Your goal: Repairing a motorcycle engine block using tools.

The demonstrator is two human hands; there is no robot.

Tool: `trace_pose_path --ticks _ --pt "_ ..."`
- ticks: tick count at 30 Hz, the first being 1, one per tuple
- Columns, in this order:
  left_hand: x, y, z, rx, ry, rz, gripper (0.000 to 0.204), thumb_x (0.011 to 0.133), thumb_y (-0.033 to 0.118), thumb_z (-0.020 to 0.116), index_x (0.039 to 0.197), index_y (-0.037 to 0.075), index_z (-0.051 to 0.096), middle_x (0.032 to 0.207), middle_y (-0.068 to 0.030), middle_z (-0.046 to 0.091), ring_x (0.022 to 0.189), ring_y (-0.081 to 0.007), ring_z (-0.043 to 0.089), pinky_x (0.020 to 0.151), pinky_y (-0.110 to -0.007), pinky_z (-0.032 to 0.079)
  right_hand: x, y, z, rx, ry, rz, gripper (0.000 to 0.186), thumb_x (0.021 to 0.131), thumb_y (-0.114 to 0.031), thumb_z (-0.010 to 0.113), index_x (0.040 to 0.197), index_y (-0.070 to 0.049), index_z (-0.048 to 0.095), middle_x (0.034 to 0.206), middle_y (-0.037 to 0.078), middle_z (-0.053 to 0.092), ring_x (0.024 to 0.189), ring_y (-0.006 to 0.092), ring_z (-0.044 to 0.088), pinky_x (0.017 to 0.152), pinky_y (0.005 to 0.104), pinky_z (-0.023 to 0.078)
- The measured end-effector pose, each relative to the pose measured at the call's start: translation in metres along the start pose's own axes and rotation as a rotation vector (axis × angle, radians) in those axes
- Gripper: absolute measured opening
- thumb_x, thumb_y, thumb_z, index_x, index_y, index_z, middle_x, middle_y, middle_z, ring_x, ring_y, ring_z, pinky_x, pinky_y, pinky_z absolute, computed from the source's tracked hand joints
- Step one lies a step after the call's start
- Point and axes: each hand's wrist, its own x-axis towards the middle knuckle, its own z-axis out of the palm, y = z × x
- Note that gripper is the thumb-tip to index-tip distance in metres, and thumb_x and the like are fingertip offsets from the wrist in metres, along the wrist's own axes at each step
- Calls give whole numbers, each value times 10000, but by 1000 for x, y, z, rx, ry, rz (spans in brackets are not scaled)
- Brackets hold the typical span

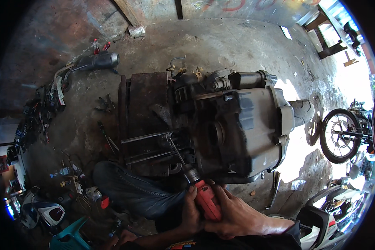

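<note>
Both hands are closed around a red power drill [207, 201] at the bottom middle. My left hand [190, 211] wraps its left side, the thumb near the dark chuck [191, 173]. My right hand [239, 211] grips the body from the right. A long thin bit [177, 151] runs from the chuck up and left to the dark opening of a scooter engine [254, 125]; shadow hides exactly where its tip touches. Two long metal studs [148, 136] stick out leftward from the engine, on either side of that spot.
A rusty brown metal block [148, 96] stands against the engine's left side. Pliers [106, 103] and a black exhaust muffler [98, 61] lie left on the concrete floor. My jeans-covered leg [133, 189] is close by. At right stands a motorcycle wheel [341, 135].
</note>
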Motion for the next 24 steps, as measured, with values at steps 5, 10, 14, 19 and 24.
trace_pose_path --ticks 5,10,14,19,24 --pt "3 3 -1 -18 -29 -28 679 985 611 469 1352 40 476 1298 -157 590 1172 -267 609 1036 -416 481 2 0 1 -8 12 1 1152 763 -478 775 1553 6 90 1367 439 382 1126 602 546 958 556 507" --pt "4 1 -4 6 -75 21 680 978 618 478 1351 50 470 1291 -147 590 1168 -263 610 1032 -416 482 2 -4 -1 -13 1 48 1149 764 -470 772 1556 8 89 1358 427 404 1138 584 555 963 555 504" --pt "4 -4 -8 -58 -61 -2 694 962 640 491 1344 61 474 1240 -132 601 1139 -260 619 1020 -417 489 1 -6 -3 -1 -9 27 1151 767 -463 772 1561 3 82 1344 409 428 1131 555 578 960 546 510" --pt "3 -6 -8 -60 -28 5 703 959 647 486 1357 68 470 1234 -132 601 1138 -260 619 1015 -423 493 0 -5 -4 0 -25 46 1142 774 -449 772 1566 -7 79 1347 387 441 1119 520 604 951 520 523" --pt "3 -5 -6 -34 -94 28 651 980 615 460 1359 86 471 1260 -140 597 1163 -277 611 1025 -434 492 0 -3 -4 -6 -28 13 1141 784 -446 768 1569 -13 63 1348 385 440 1113 514 609 947 521 523"
